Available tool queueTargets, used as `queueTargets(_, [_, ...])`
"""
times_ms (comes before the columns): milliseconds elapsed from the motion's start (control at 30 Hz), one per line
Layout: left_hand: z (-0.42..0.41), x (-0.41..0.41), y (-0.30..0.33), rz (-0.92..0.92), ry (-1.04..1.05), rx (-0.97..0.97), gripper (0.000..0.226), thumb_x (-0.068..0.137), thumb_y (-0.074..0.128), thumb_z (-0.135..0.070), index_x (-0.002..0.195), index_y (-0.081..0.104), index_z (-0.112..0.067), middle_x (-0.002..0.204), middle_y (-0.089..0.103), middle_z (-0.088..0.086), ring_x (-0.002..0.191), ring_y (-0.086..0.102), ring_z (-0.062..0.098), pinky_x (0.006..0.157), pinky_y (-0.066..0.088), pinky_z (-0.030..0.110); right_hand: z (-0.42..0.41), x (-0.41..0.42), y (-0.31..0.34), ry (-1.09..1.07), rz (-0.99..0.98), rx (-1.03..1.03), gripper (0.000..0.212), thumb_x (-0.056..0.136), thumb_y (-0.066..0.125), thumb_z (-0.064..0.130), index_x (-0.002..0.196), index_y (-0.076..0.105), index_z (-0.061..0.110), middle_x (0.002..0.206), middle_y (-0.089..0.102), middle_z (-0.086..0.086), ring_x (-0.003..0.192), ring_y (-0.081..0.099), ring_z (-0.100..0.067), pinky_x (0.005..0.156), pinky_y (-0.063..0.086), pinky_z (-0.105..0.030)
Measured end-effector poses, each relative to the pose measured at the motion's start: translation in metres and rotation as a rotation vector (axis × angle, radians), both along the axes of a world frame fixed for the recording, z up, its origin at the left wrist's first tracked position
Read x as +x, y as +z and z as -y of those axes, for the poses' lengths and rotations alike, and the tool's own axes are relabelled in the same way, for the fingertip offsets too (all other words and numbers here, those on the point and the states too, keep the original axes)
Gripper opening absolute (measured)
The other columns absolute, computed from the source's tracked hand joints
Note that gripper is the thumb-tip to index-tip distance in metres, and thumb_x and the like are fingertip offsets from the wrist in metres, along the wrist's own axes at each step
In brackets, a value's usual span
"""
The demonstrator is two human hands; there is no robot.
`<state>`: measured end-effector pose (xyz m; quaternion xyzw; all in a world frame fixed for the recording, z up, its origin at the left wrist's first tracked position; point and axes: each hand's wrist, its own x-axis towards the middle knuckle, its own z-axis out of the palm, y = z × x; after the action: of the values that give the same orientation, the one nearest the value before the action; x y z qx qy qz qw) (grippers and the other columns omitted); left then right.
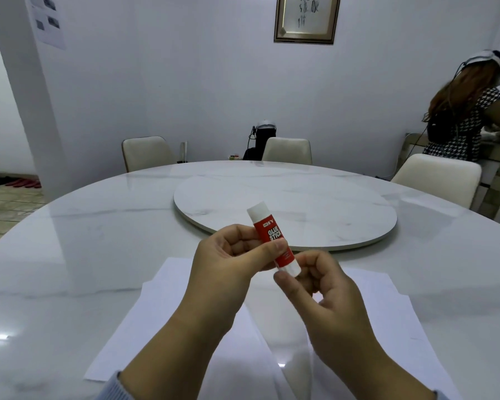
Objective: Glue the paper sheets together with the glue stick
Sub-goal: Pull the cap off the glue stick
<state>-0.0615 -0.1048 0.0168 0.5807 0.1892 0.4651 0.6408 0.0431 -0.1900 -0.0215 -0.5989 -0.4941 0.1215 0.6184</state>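
While the paper sheets (168, 307) lie at the tabletop's near edge, the left hand (228, 255) grips the capped glue stick (273, 239) above them, right hand (321, 287) pinching its lower end, seemingly to uncap it next.

Glue stick (273, 238), red and white, held above paper sheets (168, 313).
Left hand (231, 255) grips its middle; right hand (321, 287) pinches its lower end; marble table (98, 241) beneath.

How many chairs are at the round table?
3: a chair at the far left, a chair at the far middle, a chair on the right. Nearer ones may be outside the view.
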Motion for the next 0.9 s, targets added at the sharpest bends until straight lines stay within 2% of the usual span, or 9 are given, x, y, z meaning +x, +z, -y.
queueTargets(67, [-0.0004, -0.0004, 0.0005, 0.0, -0.011, 0.002, 0.035, 0.049, 0.074, -0.025, 0.08, 0.069, -0.011, 0.072, 0.076, 0.003, 0.069, 0.074, 0.016, 0.06, 0.055, 0.019, 0.0007, -0.0012, 0.0022, 0.039, -0.047, -0.019, 0.03, 0.084, 0.059, 0.049, 0.084, 0.065, 0.02, 0.062, 0.058, -0.002, 0.055, 0.048, -0.004, 0.052, 0.041, -0.014])
queueTargets(200, [0.0002, -0.001, 0.0007, -0.001, -0.027, 0.01, 0.034, 0.05, 0.075, -0.024, 0.08, 0.07, -0.009, 0.073, 0.076, 0.005, 0.069, 0.073, 0.018, 0.06, 0.055, 0.019, 0.0007, -0.0021, 0.0076, 0.323, -0.501, -0.1, 0.049, 0.086, 0.039, 0.045, 0.073, 0.07, 0.009, 0.057, 0.059, -0.009, 0.05, 0.047, -0.016, 0.051, 0.04, -0.023])
queueTargets(267, [0.0003, -0.0006, 0.0006, -0.013, -0.01, 0.017, 0.034, 0.049, 0.075, -0.025, 0.079, 0.07, -0.01, 0.073, 0.076, 0.005, 0.069, 0.073, 0.018, 0.06, 0.056, 0.02, -0.0003, -0.001, 0.005, 0.273, -0.422, -0.123, 0.051, 0.089, 0.038, 0.049, 0.082, 0.069, 0.01, 0.06, 0.063, -0.01, 0.051, 0.048, -0.016, 0.052, 0.041, -0.023])
queueTargets(400, [-0.0011, 0.0, 0.0001, -0.004, 0.006, -0.003, 0.034, 0.049, 0.074, -0.025, 0.079, 0.069, -0.012, 0.072, 0.076, 0.003, 0.07, 0.074, 0.018, 0.061, 0.056, 0.02, -0.0017, -0.0007, 0.0005, 0.073, -0.16, -0.026, 0.031, 0.077, 0.065, 0.051, 0.085, 0.064, 0.021, 0.064, 0.059, -0.007, 0.058, 0.052, -0.009, 0.055, 0.045, -0.017])
queueTargets(467, [-0.0006, -0.0003, 0.0001, 0.0, -0.014, -0.012, 0.034, 0.049, 0.074, -0.025, 0.079, 0.069, -0.011, 0.071, 0.076, 0.003, 0.068, 0.073, 0.017, 0.06, 0.056, 0.019, -0.0005, -0.0015, 0.0017, 0.089, -0.179, -0.04, 0.033, 0.078, 0.058, 0.048, 0.08, 0.065, 0.015, 0.059, 0.059, -0.005, 0.056, 0.052, -0.009, 0.054, 0.044, -0.016])
queueTargets(633, [-0.0009, -0.0006, 0.0001, -0.002, -0.035, -0.018, 0.035, 0.049, 0.075, -0.024, 0.08, 0.07, -0.009, 0.073, 0.076, 0.005, 0.068, 0.073, 0.018, 0.059, 0.055, 0.02, 0.0004, -0.0025, 0.0069, 0.368, -0.53, -0.127, 0.053, 0.087, 0.036, 0.047, 0.069, 0.067, 0.008, 0.057, 0.06, -0.015, 0.049, 0.05, -0.019, 0.048, 0.041, -0.023])
queueTargets(700, [-0.0009, -0.0006, -0.0001, -0.007, -0.018, -0.014, 0.035, 0.048, 0.075, -0.026, 0.079, 0.069, -0.011, 0.072, 0.076, 0.004, 0.068, 0.073, 0.018, 0.059, 0.055, 0.019, -0.0016, -0.0009, 0.0028, 0.287, -0.391, -0.13, 0.052, 0.088, 0.038, 0.052, 0.082, 0.068, 0.009, 0.061, 0.063, -0.011, 0.054, 0.05, -0.018, 0.054, 0.043, -0.024])
queueTargets(800, [-0.0002, -0.0005, -0.0003, -0.005, -0.014, -0.014, 0.035, 0.048, 0.074, -0.027, 0.079, 0.069, -0.013, 0.072, 0.076, 0.002, 0.068, 0.074, 0.017, 0.059, 0.055, 0.019, -0.0024, -0.0013, 0.0014, 0.141, -0.211, -0.054, 0.035, 0.078, 0.064, 0.049, 0.089, 0.064, 0.016, 0.062, 0.06, 0.002, 0.059, 0.051, -0.01, 0.056, 0.043, -0.017])
queueTargets(900, [-0.0003, -0.0011, 0.0002, -0.013, -0.025, -0.004, 0.035, 0.049, 0.074, -0.027, 0.081, 0.069, -0.013, 0.072, 0.076, 0.001, 0.07, 0.074, 0.016, 0.06, 0.056, 0.019, -0.0011, -0.0015, 0.0023, 0.156, -0.204, -0.072, 0.033, 0.076, 0.056, 0.046, 0.081, 0.064, 0.014, 0.06, 0.059, 0.003, 0.058, 0.051, -0.009, 0.057, 0.045, -0.015])
